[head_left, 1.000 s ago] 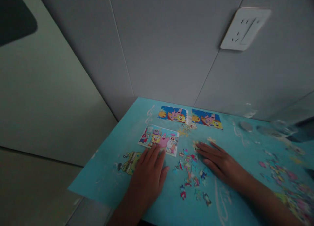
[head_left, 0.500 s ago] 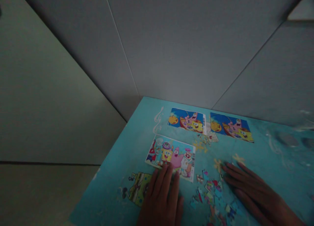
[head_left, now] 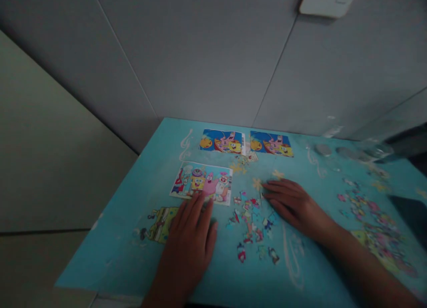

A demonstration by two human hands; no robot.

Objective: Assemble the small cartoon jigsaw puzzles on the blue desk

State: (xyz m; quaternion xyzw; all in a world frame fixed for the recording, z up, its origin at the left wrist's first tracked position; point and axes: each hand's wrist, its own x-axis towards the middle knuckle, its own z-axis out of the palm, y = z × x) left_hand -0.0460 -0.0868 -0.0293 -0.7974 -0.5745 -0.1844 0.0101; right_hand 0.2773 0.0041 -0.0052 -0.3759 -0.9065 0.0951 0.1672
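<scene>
My left hand (head_left: 191,230) lies flat with fingers stretched, its fingertips on the lower edge of a picture card (head_left: 187,186) showing several cartoon figures. My right hand (head_left: 296,205) rests on its side on the table, fingers extended and holding nothing that I can see. Its fingertips are beside a loose cluster of small jigsaw pieces (head_left: 248,228), which lies between my two hands. Part of the yellow cartoon figure printed on the tabletop (head_left: 160,225) is covered by my left hand.
Two blue cartoon pictures (head_left: 220,141) (head_left: 271,143) lie side by side near the wall. A second heap of jigsaw pieces (head_left: 380,228) is at the right, near a dark flat object (head_left: 410,216). Clear plastic items (head_left: 376,150) stand behind. A wall socket (head_left: 328,1) is above.
The view has swung right and pulled back, bringing the right-hand heap and the socket into sight. Both hands stay in about the same places on the table.
</scene>
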